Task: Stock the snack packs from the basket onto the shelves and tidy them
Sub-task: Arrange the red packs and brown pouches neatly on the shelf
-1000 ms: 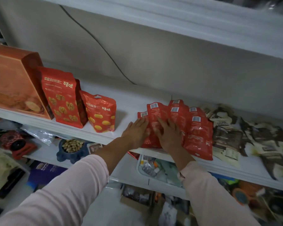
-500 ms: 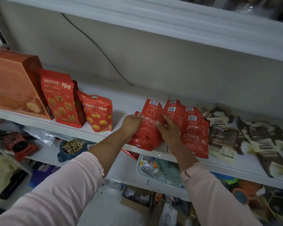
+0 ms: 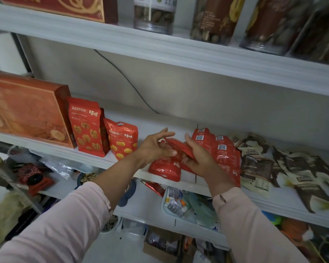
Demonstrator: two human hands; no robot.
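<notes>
Both my hands hold one red snack pack (image 3: pixel 180 148) tilted just above the middle shelf (image 3: pixel 160 120). My left hand (image 3: pixel 154 149) pinches its left end between thumb and spread fingers. My right hand (image 3: pixel 198 158) grips its right side, thumb on top. Under it another red pack (image 3: pixel 165 169) lies flat at the shelf's front edge. Several more red packs (image 3: pixel 224 152) lie overlapped just right of my right hand. No basket is in view.
An orange box (image 3: pixel 25 111) and two upright red bags (image 3: pixel 85 126) (image 3: pixel 122 139) stand at the left. Brown-and-cream packs (image 3: pixel 258 168) lie spread at the right. Jars (image 3: pixel 154 14) stand on the upper shelf. A tray of small items (image 3: pixel 179 205) sits below.
My hands went from lying flat on the red packs to gripping one and lifting it off the pile, tilting it. The camera has tipped upward, showing the upper shelf.
</notes>
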